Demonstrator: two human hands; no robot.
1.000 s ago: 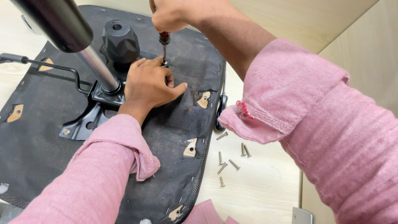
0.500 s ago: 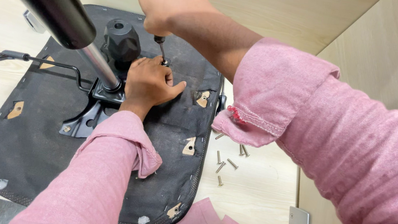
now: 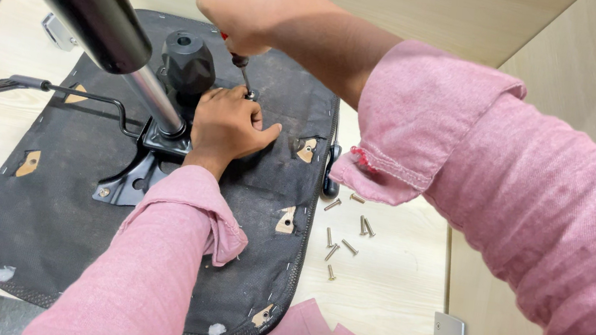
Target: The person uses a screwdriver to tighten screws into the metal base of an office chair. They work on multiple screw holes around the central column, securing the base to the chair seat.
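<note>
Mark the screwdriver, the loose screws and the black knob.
screwdriver [image 3: 244,71]: head view, on the metal shaft below the right hand [image 3: 246,6].
loose screws [image 3: 345,230]: head view, middle of the scatter on the wooden surface.
black knob [image 3: 188,62]: head view, on its side face.

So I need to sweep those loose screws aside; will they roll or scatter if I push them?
The loose screws look small and light, so they would probably skid and scatter on the smooth wooden table. Their heads and tapered shanks suggest they would roll in arcs, not straight.
</note>
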